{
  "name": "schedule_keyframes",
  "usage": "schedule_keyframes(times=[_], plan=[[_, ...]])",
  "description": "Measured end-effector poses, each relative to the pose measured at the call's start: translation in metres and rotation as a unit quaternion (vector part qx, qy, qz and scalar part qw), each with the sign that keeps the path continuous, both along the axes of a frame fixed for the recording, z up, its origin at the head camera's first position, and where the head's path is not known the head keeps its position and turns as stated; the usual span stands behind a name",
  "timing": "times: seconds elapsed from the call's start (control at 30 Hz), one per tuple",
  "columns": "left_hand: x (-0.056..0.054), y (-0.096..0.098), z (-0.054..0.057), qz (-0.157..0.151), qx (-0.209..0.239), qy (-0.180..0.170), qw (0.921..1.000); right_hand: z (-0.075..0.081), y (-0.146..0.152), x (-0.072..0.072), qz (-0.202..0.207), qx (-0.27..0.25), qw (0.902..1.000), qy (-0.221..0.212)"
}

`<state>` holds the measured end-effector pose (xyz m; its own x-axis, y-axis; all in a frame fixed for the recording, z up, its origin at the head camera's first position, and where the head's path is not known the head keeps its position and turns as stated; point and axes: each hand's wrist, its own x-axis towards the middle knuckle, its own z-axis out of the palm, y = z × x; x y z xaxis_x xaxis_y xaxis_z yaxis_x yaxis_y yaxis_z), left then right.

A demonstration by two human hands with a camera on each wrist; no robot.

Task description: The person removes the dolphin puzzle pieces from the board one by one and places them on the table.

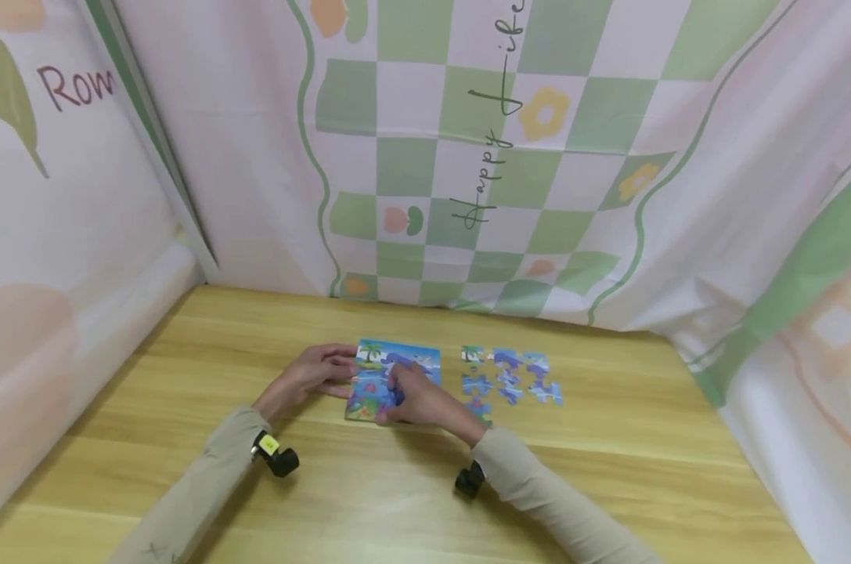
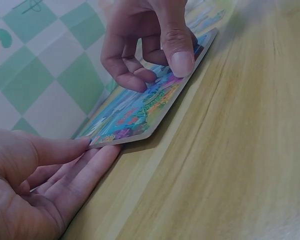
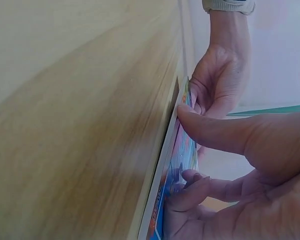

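Observation:
A thin picture board (image 1: pixel 428 356) with a palm tree, a dolphin and coral lies on the table. My left hand (image 1: pixel 317 371) pinches its left edge; in the left wrist view the thumb (image 2: pixel 65 150) is on top and the fingers pass beneath. My right hand (image 1: pixel 418 398) reaches over the board. Its thumb (image 2: pixel 181 62) touches the near edge, and the other fingers curl onto the picture. I cannot tell whether a piece is between them. Right of the board, several loose jigsaw pieces (image 1: pixel 508 386) lie in spaced rows with similar artwork, partly hidden behind the right wrist.
The wooden table (image 1: pixel 369 486) extends around the board and pieces. Checkered fabric (image 1: pixel 467 157) hangs along the far edge, and more printed cloth (image 1: pixel 59 235) closes off the left side. Small black cameras (image 1: pixel 282 462) are strapped to both wrists, over beige sleeves.

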<state>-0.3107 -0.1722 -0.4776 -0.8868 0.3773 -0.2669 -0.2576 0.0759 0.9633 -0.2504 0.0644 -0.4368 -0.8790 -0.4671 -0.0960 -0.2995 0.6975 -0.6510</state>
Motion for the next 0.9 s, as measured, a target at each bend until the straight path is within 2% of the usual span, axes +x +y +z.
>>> schedule_keyframes(times=[0.27, 0.47, 0.73, 0.9], plan=[[0.001, -0.001, -0.001, -0.002, -0.004, 0.001, 1.0, 0.0, -0.002, -0.005, -0.009, 0.013, 0.9998, -0.015], [0.001, -0.001, 0.0, -0.002, -0.009, 0.005, 0.9999, 0.001, -0.001, -0.01, -0.017, -0.014, 0.9994, -0.028], [0.002, -0.001, -0.001, 0.005, -0.007, 0.002, 1.0, 0.0, 0.006, -0.008, 0.024, -0.045, 0.9986, -0.011], [0.003, 0.0, 0.001, 0.006, -0.001, -0.001, 1.0, -0.003, 0.008, -0.005, 0.033, -0.058, 0.9974, 0.025]])
